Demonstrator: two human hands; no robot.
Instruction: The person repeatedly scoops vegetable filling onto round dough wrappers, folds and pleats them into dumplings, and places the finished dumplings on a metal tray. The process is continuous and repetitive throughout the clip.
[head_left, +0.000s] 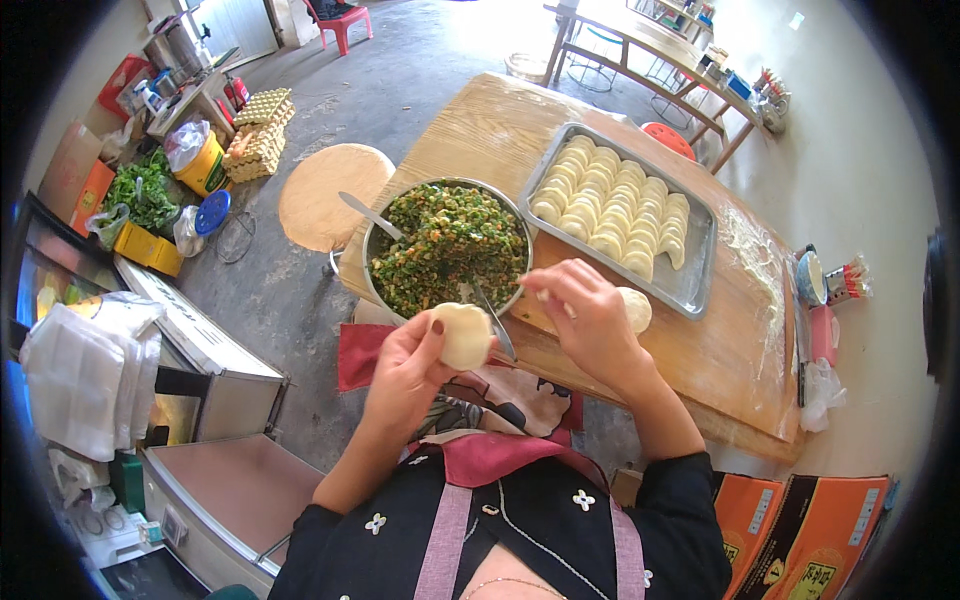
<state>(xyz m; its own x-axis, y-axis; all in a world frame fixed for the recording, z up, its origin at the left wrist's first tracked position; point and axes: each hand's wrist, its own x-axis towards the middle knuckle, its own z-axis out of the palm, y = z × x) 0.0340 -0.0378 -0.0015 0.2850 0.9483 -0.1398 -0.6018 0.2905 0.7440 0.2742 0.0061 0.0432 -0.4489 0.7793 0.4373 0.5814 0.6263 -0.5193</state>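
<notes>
My left hand holds a round dough wrapper by its edge, thumb on top, just in front of the filling bowl. My right hand hangs beside the bowl's right rim, fingers loosely bent, and I see nothing in it. Behind its wrist, partly hidden, lie round dough wrappers. The metal bowl is filled with chopped green and orange filling. One metal utensil handle leans over its left rim. Another metal utensil slants out at the front, near the held wrapper.
A metal tray with rows of folded dumplings sits on the floured wooden table. Left of the table is a round stool. A glass-topped freezer stands at lower left, orange cartons at lower right.
</notes>
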